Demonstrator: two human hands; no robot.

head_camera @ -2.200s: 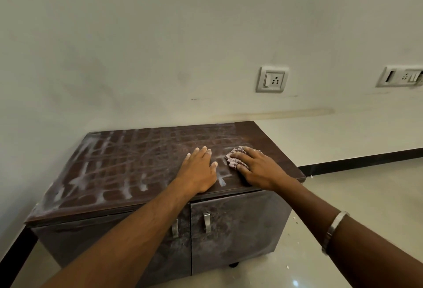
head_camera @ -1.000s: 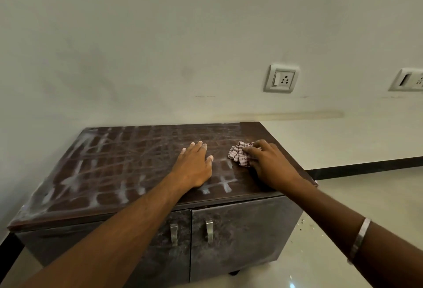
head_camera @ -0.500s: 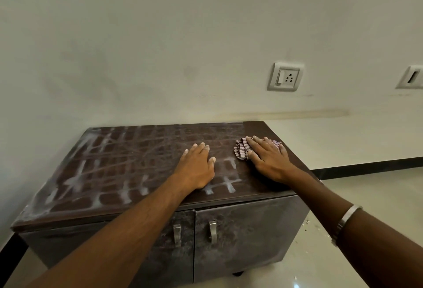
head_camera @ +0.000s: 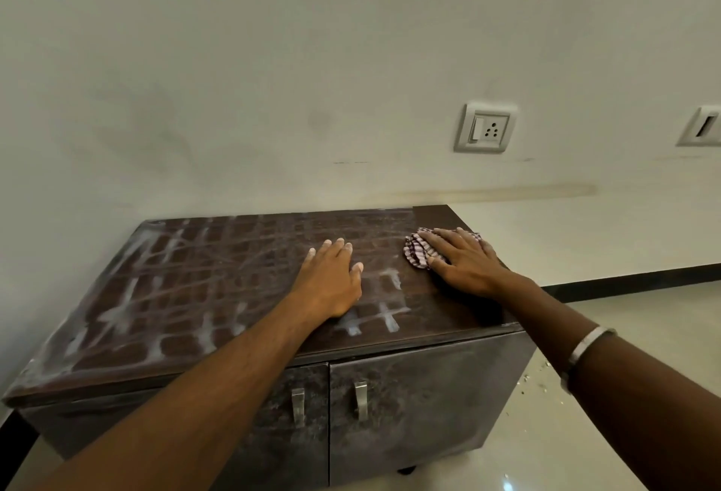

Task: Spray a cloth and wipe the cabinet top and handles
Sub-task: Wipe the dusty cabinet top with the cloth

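Pressed flat under the right hand (head_camera: 466, 260), fingers spread and straight, a striped cloth (head_camera: 418, 252) is seen at the far right corner of the cabinet top (head_camera: 218, 276), beside a strip already wiped dark. To its left, the left hand (head_camera: 331, 280) is laid open and flat on the top, bracing. White dust streaks are shown across most of the surface; the two metal handles (head_camera: 329, 406) below look untouched. Even, overlapping strokes under steady palm pressure are judged best, worked leftward, with the bracing hand shifted clear.
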